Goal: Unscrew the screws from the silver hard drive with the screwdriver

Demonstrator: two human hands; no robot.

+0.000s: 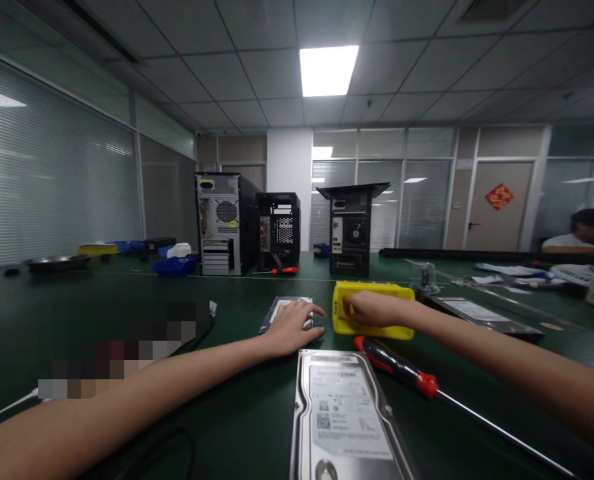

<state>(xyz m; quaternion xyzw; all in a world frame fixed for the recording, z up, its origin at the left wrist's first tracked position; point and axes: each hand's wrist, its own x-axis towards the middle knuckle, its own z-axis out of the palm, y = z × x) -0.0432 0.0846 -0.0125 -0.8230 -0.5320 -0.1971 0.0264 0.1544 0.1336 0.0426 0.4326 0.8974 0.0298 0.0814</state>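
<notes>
Left hand [293, 328] spread flat on far drive [283, 306], right hand [373, 309] curled on yellow box [377, 331] (grip unclear); screwdriver [401, 368], second drive [345, 417] nearer.

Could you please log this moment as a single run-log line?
left hand: flat on far hard drive | right hand: on yellow tray | screwdriver: lying beside near hard drive
</notes>
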